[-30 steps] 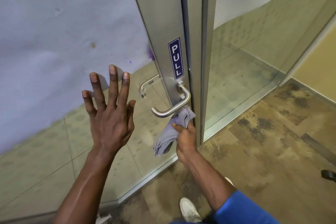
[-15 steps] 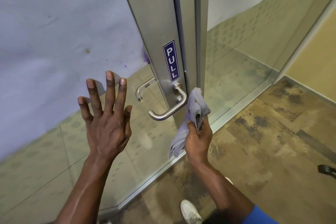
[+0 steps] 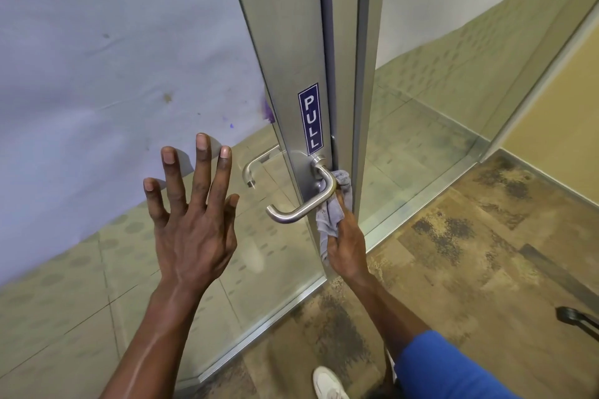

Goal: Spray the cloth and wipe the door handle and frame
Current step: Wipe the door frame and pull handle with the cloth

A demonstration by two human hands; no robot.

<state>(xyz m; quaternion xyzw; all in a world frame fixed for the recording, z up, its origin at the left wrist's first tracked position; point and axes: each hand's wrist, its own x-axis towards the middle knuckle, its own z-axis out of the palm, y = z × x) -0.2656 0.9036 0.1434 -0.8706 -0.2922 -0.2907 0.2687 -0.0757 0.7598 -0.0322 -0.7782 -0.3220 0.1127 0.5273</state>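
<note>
A metal lever door handle [image 3: 301, 204] juts from the brushed metal door frame [image 3: 285, 42], below a blue PULL sticker [image 3: 310, 118]. My right hand [image 3: 346, 243] grips a grey cloth [image 3: 334, 207] and presses it against the frame edge just behind the handle's neck. My left hand [image 3: 191, 214] rests flat on the glass door panel [image 3: 113, 58] with fingers spread, left of the handle. No spray bottle is in view.
A second handle [image 3: 254, 165] shows through the glass on the far side. A fixed glass panel [image 3: 453, 74] stands to the right of the frame. Mottled brown floor [image 3: 470, 269] lies below, with my white shoe [image 3: 329, 382] and a dark object [image 3: 577, 317] at the right edge.
My right hand moved the cloth from under the handle out to the frame edge, then up and in behind the handle's neck. My left hand stayed on the glass.
</note>
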